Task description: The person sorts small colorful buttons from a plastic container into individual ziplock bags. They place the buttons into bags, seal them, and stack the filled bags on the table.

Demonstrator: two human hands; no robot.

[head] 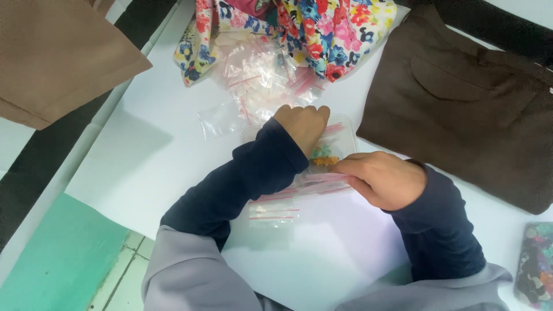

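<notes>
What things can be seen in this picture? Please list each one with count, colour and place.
small zip bags: many, clear with red strips, top centre and under the hands
clear container: one, beneath the hands
small pieces: several, teal and orange, in the container
floral cloth: one, multicoloured, top
brown garment: one, right
tan fabric: one, top left
table: one, white
left hand: over the container
right hand: on the bags

White table [144,167], green wall [52,259], pale tiled floor [124,270]

Glossy plastic bags [262,78] (matt cloth [461,98]).
</notes>
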